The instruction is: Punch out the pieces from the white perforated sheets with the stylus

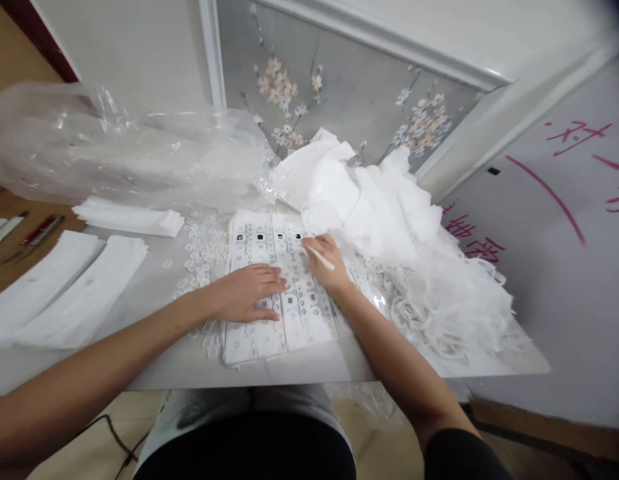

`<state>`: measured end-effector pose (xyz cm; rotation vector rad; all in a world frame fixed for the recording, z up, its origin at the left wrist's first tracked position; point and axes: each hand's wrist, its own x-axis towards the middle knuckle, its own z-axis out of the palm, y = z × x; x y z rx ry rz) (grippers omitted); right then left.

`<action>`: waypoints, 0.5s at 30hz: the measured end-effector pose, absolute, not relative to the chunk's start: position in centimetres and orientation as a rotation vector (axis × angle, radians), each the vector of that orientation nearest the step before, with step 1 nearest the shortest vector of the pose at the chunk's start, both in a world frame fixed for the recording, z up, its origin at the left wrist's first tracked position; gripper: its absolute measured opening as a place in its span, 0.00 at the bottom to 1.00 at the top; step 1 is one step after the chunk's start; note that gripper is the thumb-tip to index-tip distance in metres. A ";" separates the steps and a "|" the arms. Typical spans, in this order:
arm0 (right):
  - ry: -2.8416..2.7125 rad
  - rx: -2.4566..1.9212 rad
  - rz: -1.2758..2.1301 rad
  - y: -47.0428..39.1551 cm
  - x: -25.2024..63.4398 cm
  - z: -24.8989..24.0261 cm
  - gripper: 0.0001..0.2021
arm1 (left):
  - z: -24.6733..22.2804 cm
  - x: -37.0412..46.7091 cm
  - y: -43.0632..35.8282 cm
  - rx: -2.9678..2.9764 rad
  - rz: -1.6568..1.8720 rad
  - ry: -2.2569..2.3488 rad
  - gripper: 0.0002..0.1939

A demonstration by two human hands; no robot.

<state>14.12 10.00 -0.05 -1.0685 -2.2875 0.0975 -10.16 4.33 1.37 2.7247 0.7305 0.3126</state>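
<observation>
A stack of white sheets printed with small rings and dark squares lies in front of me. My left hand rests flat on the left part of the sheets, its fingers stretched out to the right. Near the upper right of the sheets, my right hand is closed around a slim white pen-like tool. The far end of that tool is hidden by my fingers, so I cannot tell whether it touches the sheet. Beside the sheets on the left, many small clear plastic pieces lie scattered.
Stacked white strips lie at the left, with another bundle behind them. Clear plastic film covers the back left. White scraps and tangled offcuts pile up at the right. A whiteboard stands beyond them.
</observation>
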 end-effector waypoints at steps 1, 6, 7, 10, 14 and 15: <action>-2.196 -1.108 0.132 10.2 14.5 0.3 0.13 | 1.3 -10.2 4.3 2.726 0.321 0.728 0.27; -2.017 -1.121 0.479 9.9 16.5 1.4 0.14 | 1.6 -10.1 4.9 2.624 0.378 0.755 0.18; -2.032 -1.107 0.554 9.7 16.8 1.3 0.14 | 1.8 -10.0 5.1 2.584 0.374 0.788 0.18; -2.077 -1.078 0.722 9.2 17.4 0.6 0.15 | 2.7 -9.3 6.2 2.448 0.377 0.931 0.19; -2.038 -1.081 0.777 9.4 18.0 -0.2 0.17 | 3.3 -7.1 7.7 2.397 0.425 1.100 0.20; -2.032 -1.083 0.778 9.4 18.1 -0.3 0.18 | 3.3 -6.5 7.9 2.433 0.412 1.127 0.20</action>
